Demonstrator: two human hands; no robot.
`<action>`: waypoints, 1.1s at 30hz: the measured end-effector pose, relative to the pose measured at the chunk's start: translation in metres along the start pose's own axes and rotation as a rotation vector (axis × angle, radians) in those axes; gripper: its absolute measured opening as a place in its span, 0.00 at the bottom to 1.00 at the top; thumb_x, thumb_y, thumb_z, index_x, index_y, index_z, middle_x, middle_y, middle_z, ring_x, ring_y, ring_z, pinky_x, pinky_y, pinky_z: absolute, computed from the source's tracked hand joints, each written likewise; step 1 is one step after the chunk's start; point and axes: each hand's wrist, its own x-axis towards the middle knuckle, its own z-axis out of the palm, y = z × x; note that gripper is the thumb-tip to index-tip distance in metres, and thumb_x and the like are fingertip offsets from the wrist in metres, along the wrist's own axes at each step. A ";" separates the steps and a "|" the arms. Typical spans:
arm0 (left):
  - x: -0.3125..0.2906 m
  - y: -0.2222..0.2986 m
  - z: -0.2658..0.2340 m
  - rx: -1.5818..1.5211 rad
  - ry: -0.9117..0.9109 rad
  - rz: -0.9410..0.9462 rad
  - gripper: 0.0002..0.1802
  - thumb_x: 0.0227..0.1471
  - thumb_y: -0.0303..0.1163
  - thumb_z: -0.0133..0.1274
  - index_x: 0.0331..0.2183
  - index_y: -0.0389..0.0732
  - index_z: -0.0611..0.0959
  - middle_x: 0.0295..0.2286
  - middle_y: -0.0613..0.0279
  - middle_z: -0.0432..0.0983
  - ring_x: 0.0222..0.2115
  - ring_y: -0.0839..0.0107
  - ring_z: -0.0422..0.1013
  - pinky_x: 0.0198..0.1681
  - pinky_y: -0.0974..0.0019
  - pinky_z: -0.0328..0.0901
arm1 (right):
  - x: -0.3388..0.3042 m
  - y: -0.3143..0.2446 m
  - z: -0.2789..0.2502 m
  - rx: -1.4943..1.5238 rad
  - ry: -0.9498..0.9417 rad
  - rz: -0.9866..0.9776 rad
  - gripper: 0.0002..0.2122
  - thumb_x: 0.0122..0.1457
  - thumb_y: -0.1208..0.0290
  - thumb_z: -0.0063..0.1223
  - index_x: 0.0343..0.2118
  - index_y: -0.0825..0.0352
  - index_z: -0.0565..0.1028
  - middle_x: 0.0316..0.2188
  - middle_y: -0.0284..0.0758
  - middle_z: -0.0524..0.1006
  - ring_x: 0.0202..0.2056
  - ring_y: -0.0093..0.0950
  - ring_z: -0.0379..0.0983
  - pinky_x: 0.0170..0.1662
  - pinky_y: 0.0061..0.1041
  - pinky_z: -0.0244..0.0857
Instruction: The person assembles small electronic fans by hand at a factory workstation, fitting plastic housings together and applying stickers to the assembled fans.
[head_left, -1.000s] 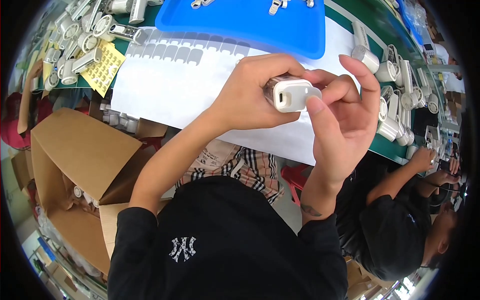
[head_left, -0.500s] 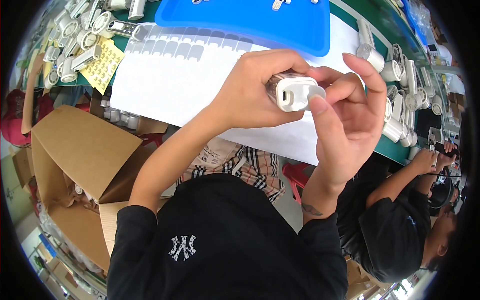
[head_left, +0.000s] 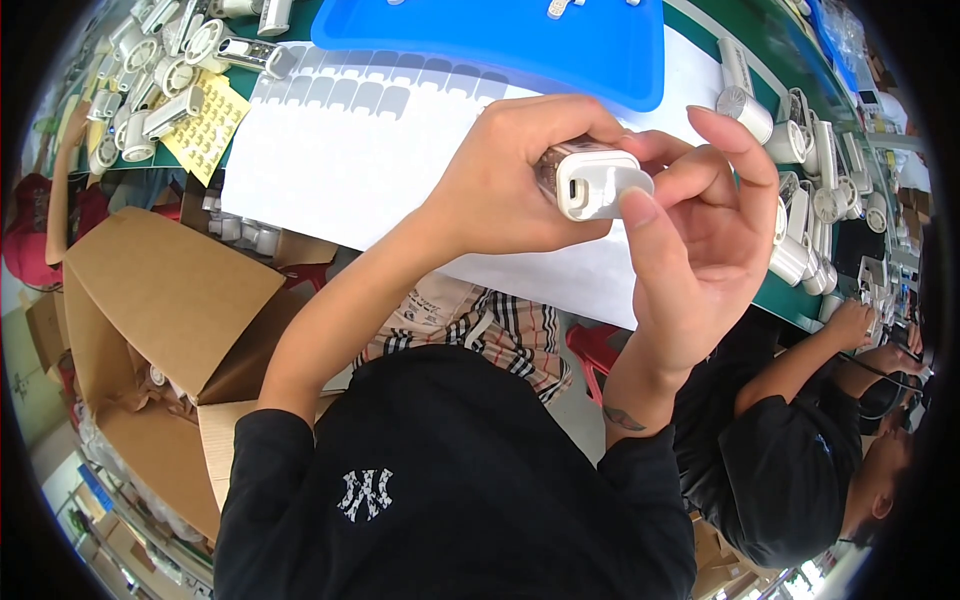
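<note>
My left hand is closed around a white-rimmed handheld device with a partly see-through body, its end turned up. A small dark slot shows in that end. A grey rounded sticker lies against the end beside the slot, its right part standing out past the rim. The thumb and a finger of my right hand pinch the sticker's right edge; the other fingers are raised. A backing sheet with rows of grey rounded stickers lies beyond my left hand.
White paper covers the green table under a blue tray. White device parts are heaped at left, near a yellow sheet. More white parts stand at right. An open carton is at left; a co-worker sits right.
Both hands and the device have shifted very slightly right; the hold on the sticker is unchanged. The co-worker's hands at the right have moved.
</note>
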 end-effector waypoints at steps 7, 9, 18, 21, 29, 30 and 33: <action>0.001 0.000 0.000 -0.011 0.008 -0.001 0.21 0.29 0.28 0.68 0.32 0.39 0.80 0.26 0.60 0.78 0.27 0.65 0.75 0.31 0.68 0.68 | 0.000 0.000 0.001 0.002 0.000 -0.001 0.26 0.49 0.86 0.55 0.52 0.74 0.63 0.27 0.31 0.71 0.43 0.30 0.71 0.47 0.24 0.64; 0.000 0.000 0.000 -0.024 0.008 -0.005 0.21 0.29 0.28 0.68 0.32 0.39 0.80 0.26 0.60 0.78 0.27 0.66 0.75 0.31 0.69 0.68 | -0.001 0.000 0.001 -0.002 -0.001 -0.004 0.26 0.49 0.86 0.55 0.52 0.74 0.63 0.27 0.31 0.71 0.43 0.30 0.71 0.47 0.24 0.64; 0.000 0.000 0.001 -0.033 0.027 0.009 0.20 0.31 0.30 0.69 0.31 0.40 0.80 0.26 0.60 0.78 0.26 0.67 0.75 0.30 0.69 0.68 | -0.002 0.001 0.003 -0.052 0.009 -0.026 0.26 0.49 0.87 0.56 0.52 0.74 0.63 0.27 0.31 0.71 0.43 0.29 0.72 0.48 0.24 0.65; -0.001 0.000 0.001 -0.032 0.027 0.007 0.20 0.31 0.30 0.69 0.31 0.40 0.80 0.26 0.61 0.77 0.26 0.67 0.75 0.30 0.69 0.68 | -0.003 0.001 0.004 -0.064 0.013 -0.041 0.26 0.49 0.86 0.57 0.52 0.74 0.63 0.27 0.31 0.71 0.43 0.29 0.72 0.48 0.24 0.65; 0.001 -0.001 0.004 -0.034 0.024 0.013 0.19 0.31 0.30 0.69 0.30 0.40 0.80 0.25 0.61 0.77 0.26 0.67 0.75 0.29 0.69 0.67 | -0.003 -0.002 0.006 -0.120 0.061 -0.038 0.24 0.49 0.85 0.58 0.50 0.74 0.66 0.26 0.31 0.71 0.40 0.27 0.72 0.46 0.22 0.66; 0.000 -0.002 0.002 -0.023 0.008 0.033 0.18 0.32 0.28 0.67 0.30 0.40 0.79 0.27 0.63 0.77 0.26 0.72 0.73 0.30 0.72 0.66 | -0.003 -0.005 0.006 -0.116 0.058 -0.039 0.24 0.49 0.85 0.58 0.50 0.74 0.66 0.26 0.31 0.71 0.40 0.27 0.72 0.46 0.22 0.66; 0.002 -0.002 -0.004 -0.019 -0.049 0.056 0.17 0.33 0.25 0.64 0.30 0.39 0.78 0.28 0.65 0.76 0.27 0.76 0.72 0.31 0.74 0.65 | 0.001 -0.024 0.005 -0.703 -0.036 -0.044 0.20 0.45 0.83 0.63 0.43 0.73 0.73 0.22 0.27 0.68 0.29 0.17 0.67 0.40 0.16 0.62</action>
